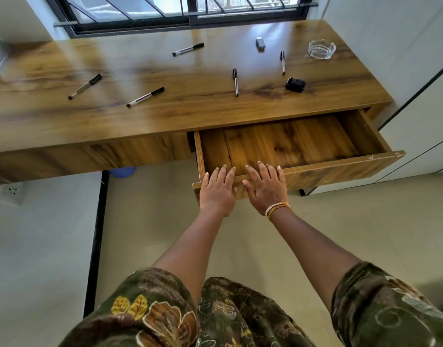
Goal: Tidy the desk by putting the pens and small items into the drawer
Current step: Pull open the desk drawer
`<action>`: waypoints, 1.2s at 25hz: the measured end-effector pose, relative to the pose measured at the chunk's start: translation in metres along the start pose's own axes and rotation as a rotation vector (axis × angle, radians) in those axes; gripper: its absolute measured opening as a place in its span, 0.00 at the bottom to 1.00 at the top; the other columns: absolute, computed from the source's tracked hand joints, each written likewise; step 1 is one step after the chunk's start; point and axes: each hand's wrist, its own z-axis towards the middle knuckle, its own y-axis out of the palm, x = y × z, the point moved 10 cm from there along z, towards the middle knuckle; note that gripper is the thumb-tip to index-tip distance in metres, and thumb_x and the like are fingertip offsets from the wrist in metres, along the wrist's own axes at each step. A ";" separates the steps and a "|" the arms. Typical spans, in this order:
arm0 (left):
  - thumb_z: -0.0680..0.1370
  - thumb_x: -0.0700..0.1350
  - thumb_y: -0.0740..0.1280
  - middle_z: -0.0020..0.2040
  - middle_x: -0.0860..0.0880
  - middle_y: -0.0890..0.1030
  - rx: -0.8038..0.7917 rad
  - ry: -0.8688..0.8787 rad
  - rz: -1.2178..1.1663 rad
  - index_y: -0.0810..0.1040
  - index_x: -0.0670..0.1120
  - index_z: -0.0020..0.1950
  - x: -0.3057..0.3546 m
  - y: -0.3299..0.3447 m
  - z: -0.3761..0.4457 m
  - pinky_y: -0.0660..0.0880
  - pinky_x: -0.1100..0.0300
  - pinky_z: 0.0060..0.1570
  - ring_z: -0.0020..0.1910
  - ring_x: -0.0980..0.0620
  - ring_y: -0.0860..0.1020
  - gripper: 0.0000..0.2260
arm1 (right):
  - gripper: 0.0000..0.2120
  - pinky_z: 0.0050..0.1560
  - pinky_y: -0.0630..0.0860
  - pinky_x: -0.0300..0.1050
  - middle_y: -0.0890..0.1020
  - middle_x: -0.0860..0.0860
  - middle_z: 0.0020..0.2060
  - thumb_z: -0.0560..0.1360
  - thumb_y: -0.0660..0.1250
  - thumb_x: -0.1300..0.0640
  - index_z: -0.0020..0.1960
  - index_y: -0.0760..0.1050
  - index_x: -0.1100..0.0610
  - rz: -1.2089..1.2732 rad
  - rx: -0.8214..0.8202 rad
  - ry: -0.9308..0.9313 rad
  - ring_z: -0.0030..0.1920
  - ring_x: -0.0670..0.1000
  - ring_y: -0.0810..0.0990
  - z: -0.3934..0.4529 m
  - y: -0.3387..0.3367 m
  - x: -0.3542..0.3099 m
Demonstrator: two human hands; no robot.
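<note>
The right-hand drawer [340, 169] of the wooden desk [165, 111] stands pulled out, with nothing visible inside. My left hand [217, 190] and my right hand [265, 187] rest side by side on its front edge, fingers straight and reaching over the rim. Several black-capped pens lie scattered on the desk top: one at far left [85, 86], one left of centre [145, 96], one near the window [188, 49], one upright in the middle [235, 82], one further right [282, 62]. A small black case [295, 84] and a silver lighter-like item [260, 44] lie at right.
A glass ashtray [321, 49] sits at the desk's back right corner. A barred window [185, 11] runs along the back. A closed drawer front [102, 154] lies left of the open one. White cabinet doors [420, 108] stand at right. A blue object [122, 171] shows under the desk.
</note>
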 end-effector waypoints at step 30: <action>0.82 0.58 0.52 0.75 0.45 0.64 -0.147 -0.116 -0.014 0.54 0.47 0.78 0.059 0.034 -0.192 0.53 0.47 0.76 0.75 0.45 0.60 0.28 | 0.26 0.71 0.59 0.60 0.74 0.54 0.65 0.80 0.45 0.41 0.73 0.63 0.50 0.018 -0.178 -0.054 0.68 0.56 0.68 -0.202 -0.028 0.003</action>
